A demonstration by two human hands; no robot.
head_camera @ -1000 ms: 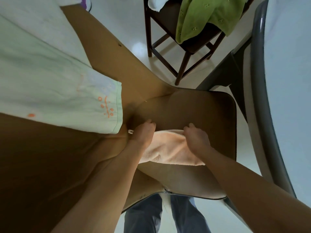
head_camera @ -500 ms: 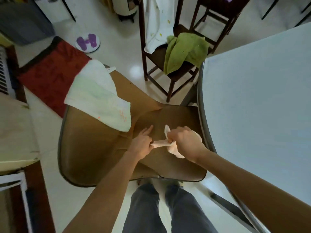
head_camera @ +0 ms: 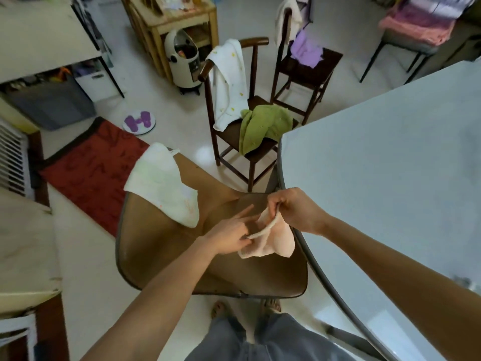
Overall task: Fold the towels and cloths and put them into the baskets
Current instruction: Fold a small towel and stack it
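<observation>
Small peach cloth [head_camera: 270, 241], soft and fluffy, hanging crumpled over the brown chair seat [head_camera: 182, 256], its upper hem pulled taut between two pinches: right hand [head_camera: 296, 212] curled on the top corner, left hand [head_camera: 229, 237] nipping the edge lower down with index finger straight. Pale folded towel [head_camera: 162, 187] draped over the smooth seat's back edge. Beside, grey rounded table [head_camera: 390, 165]; beyond, wooden chair [head_camera: 234, 142] bearing a green cloth [head_camera: 263, 126], glossy white floor [head_camera: 182, 121], red mat [head_camera: 96, 170].

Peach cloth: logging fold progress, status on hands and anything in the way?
Left hand and right hand both pinching peach cloth, lifted above brown chair seat. Fold unfinished. Pale towel draped on chair back, clear of hands.
</observation>
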